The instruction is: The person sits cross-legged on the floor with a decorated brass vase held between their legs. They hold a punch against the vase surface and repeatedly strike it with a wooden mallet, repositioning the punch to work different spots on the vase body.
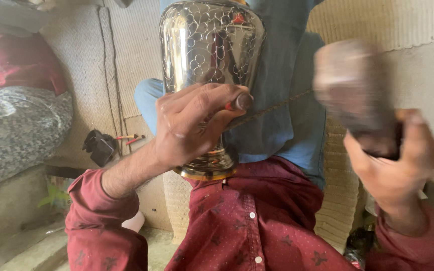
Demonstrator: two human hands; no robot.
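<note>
Left hand (pixel 192 125) grips the chisel (pixel 239 103) against the engraved brass vase (pixel 209 50); keep it braced. Right hand (pixel 395 160) clenches the blurred mallet (pixel 350 85): strike light, square on the chisel end.

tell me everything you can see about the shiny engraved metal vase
The shiny silver-coloured metal vase has a wide rounded body engraved with looping floral scrollwork, narrowing to a slim stem and a round, brass-edged foot. It stands upright on the person's lap. The left hand covers its stem, holding a thin punch-like tool against it. Its top is out of frame.
</note>
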